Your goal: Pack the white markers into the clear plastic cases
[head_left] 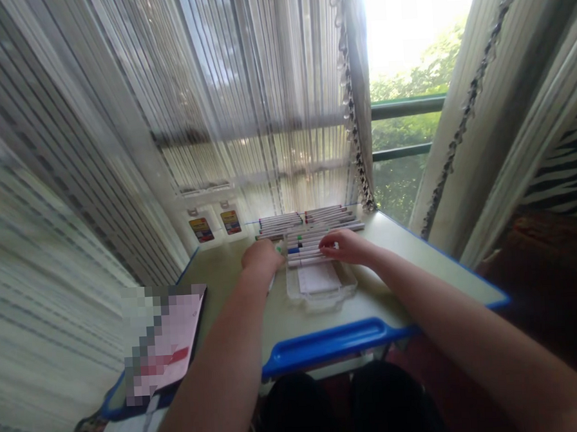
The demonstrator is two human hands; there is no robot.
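Observation:
Several white markers (305, 254) lie side by side in a clear plastic case (322, 298), some with green or blue bands. A white sheet or card (318, 277) shows in the near half of the case. At the case's left edge, my left hand (263, 256) is closed on what looks like a white marker with a green end (278, 249); most of its fingers are hidden. My right hand (349, 246) reaches in from the right, its bent fingers and thumb closed on the right ends of the markers in the case.
Behind the case, more markers lie in two groups, a left row (280, 223) and a right row (330, 215). Clear packaging with labels (231, 222) stands at the back left. A pink tablet-like object (179, 338), partly blurred, lies left on the blue-edged table (446, 266). Curtains hang behind.

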